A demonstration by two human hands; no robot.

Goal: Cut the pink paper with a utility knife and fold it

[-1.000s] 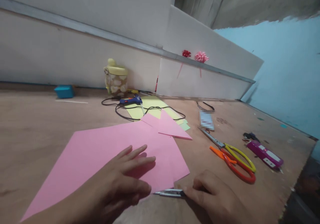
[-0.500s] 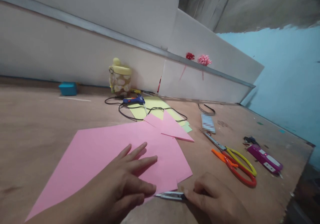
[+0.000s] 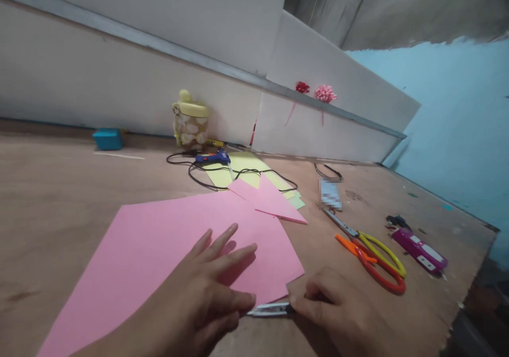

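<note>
My head camera looks forward and down, close over my hands (image 3: 254, 309), across the table (image 3: 59, 187) toward the wall (image 3: 119, 81).

Craft workspace. Evidence: plywood desk (image 3: 59, 187) carrying coloured paper sheets (image 3: 159, 235), glue gun (image 3: 212, 158), two pairs of scissors (image 3: 374, 256); paper flowers (image 3: 318, 92) on wall ledge; painted blue wall.

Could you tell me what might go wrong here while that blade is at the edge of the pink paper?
1. The left hand presses the pink paper right beside the metal blade that the right hand holds; a slip could nick the thumb.
2. The sheet lies straight on the wooden table, so a cut may score it.
3. The paper is pinned at one spot only and could skew.
</note>
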